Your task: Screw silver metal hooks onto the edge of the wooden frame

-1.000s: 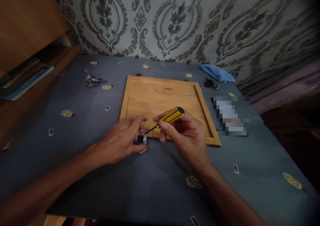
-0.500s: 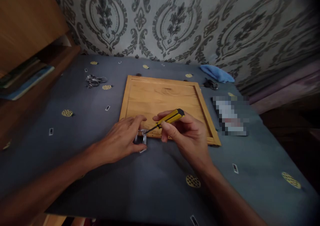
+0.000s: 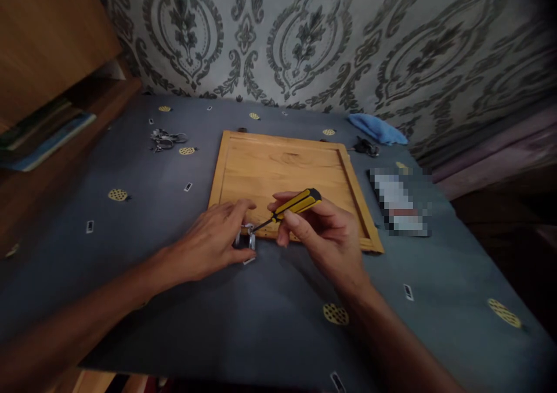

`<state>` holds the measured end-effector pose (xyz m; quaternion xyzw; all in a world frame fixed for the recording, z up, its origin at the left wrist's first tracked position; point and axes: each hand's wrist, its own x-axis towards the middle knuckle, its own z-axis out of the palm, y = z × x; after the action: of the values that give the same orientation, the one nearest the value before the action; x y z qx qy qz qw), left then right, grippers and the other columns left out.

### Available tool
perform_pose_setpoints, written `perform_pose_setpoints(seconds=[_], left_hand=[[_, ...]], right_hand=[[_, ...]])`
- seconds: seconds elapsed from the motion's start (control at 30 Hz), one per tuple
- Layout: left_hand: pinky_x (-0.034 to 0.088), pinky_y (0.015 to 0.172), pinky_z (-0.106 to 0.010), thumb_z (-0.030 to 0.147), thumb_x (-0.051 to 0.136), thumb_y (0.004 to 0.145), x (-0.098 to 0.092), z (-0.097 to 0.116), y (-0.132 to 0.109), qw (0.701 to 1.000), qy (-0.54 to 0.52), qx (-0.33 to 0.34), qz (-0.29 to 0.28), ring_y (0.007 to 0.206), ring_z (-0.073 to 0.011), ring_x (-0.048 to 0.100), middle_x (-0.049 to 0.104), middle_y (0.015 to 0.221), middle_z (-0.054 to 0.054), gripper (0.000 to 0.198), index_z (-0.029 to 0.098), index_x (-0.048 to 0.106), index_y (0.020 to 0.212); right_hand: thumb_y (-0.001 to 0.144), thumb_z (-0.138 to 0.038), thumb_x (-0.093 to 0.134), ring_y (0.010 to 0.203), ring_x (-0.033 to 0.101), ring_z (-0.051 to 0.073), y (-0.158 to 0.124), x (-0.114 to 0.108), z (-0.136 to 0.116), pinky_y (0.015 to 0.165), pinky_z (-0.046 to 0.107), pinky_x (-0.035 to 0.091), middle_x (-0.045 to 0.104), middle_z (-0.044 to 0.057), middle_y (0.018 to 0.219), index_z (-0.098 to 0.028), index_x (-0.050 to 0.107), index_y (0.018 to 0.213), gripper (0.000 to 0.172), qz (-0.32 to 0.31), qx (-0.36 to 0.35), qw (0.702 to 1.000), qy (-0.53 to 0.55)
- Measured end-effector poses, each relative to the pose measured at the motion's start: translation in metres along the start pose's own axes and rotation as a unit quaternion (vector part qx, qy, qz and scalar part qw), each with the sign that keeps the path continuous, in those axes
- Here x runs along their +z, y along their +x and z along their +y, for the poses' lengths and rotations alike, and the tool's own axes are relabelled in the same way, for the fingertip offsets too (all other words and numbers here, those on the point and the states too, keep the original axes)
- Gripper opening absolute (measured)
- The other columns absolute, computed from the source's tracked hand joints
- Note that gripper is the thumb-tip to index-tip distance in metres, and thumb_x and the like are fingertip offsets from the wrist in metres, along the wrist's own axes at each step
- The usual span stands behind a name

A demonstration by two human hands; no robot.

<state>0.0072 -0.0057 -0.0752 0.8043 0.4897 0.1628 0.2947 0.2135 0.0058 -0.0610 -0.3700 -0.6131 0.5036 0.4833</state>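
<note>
A framed wooden panel (image 3: 282, 166) lies flat on the cloth-covered table. My left hand (image 3: 217, 236) is at its near left edge, fingers curved around a small shiny metal fitting (image 3: 251, 239), U-shaped as far as it shows. Part of the fitting is hidden behind the fingers, and the thumb rests by its lower end. In my right hand (image 3: 331, 239) is a yellow and black screwdriver (image 3: 298, 203), pinched by the handle between thumb and fingers. Its shaft slants down to the left, the tip meeting the top of the fitting. Small dark holes dot the panel's near edge.
Loose metal pieces (image 3: 167, 139) lie at the back left, and a small dark item (image 3: 366, 146) lies right of the panel. Behind it is a blue cloth (image 3: 378, 128). A blurred-out flat object (image 3: 398, 201) sits at the right. Books (image 3: 47, 134) fill a shelf on the left.
Almost nothing differs. The fingers of my right hand have shifted slightly on the screwdriver handle, while its tip stays at the fitting and my left hand keeps its place.
</note>
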Motion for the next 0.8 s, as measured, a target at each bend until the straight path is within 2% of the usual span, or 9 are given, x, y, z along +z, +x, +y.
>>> perform_pose_setpoints(seconds=[0.1,0.2,0.33,0.4,0.53,0.63,0.8], left_hand=[[0.053,0.093,-0.047,0.026,0.083,0.079,0.0,0.0,0.001,1.0,0.008,0.001,-0.001,0.107,-0.0312,0.066,0.067,0.113,-0.011,0.066,0.018,0.046,0.133],[0.053,0.093,-0.047,0.026,0.083,0.079,0.0,0.001,0.001,1.0,0.018,-0.004,-0.01,0.106,-0.0304,0.066,0.067,0.113,-0.011,0.067,0.017,0.045,0.133],[0.052,0.093,-0.046,0.025,0.082,0.081,-0.001,0.003,0.002,1.0,0.02,-0.013,-0.017,0.106,-0.0294,0.065,0.067,0.114,-0.011,0.067,0.018,0.043,0.136],[0.052,0.092,-0.045,0.026,0.082,0.081,0.0,0.002,0.002,1.0,0.02,-0.015,-0.014,0.106,-0.0293,0.066,0.067,0.115,-0.011,0.067,0.018,0.043,0.135],[0.052,0.093,-0.045,0.026,0.081,0.08,0.003,-0.002,0.002,1.0,0.02,-0.001,0.003,0.109,-0.0297,0.065,0.067,0.115,-0.01,0.066,0.02,0.043,0.133],[0.053,0.091,-0.044,0.026,0.082,0.078,0.005,-0.006,0.002,1.0,0.018,0.013,0.013,0.105,-0.029,0.066,0.068,0.111,-0.008,0.066,0.021,0.043,0.131],[0.054,0.09,-0.043,0.027,0.083,0.078,0.004,-0.006,0.002,1.0,0.017,0.02,0.013,0.105,-0.0288,0.066,0.067,0.11,-0.008,0.067,0.021,0.042,0.131]], right_hand=[[0.087,-0.039,0.079,0.051,0.061,0.009,0.001,0.002,0.005,0.052,0.026,0.057,0.076,0.001,0.092,-0.023,0.075,0.098,0.02,0.029,-0.01,0.999,0.012],[0.085,-0.037,0.081,0.049,0.059,0.008,0.003,0.004,0.009,0.049,0.024,0.054,0.074,0.0,0.083,-0.023,0.074,0.091,0.017,0.051,-0.014,0.998,0.024],[0.081,-0.037,0.084,0.046,0.056,0.007,0.004,0.006,0.011,0.044,0.021,0.049,0.07,-0.002,0.076,-0.022,0.068,0.079,0.022,0.07,-0.015,0.997,0.033],[0.081,-0.039,0.084,0.046,0.056,0.007,0.004,0.006,0.011,0.044,0.022,0.048,0.07,-0.002,0.078,-0.022,0.068,0.083,0.023,0.066,-0.015,0.997,0.038],[0.087,-0.042,0.078,0.053,0.058,0.009,0.003,0.005,0.011,0.053,0.025,0.053,0.07,-0.001,0.083,-0.023,0.072,0.105,0.027,0.031,-0.013,0.999,0.027],[0.088,-0.043,0.076,0.054,0.058,0.009,0.004,0.005,0.012,0.056,0.026,0.054,0.068,-0.002,0.078,-0.024,0.073,0.102,0.024,0.02,-0.023,0.999,0.021],[0.084,-0.046,0.08,0.048,0.054,0.009,0.005,0.008,0.014,0.048,0.026,0.051,0.069,-0.001,0.08,-0.023,0.069,0.094,0.027,0.039,-0.027,0.999,0.022]])
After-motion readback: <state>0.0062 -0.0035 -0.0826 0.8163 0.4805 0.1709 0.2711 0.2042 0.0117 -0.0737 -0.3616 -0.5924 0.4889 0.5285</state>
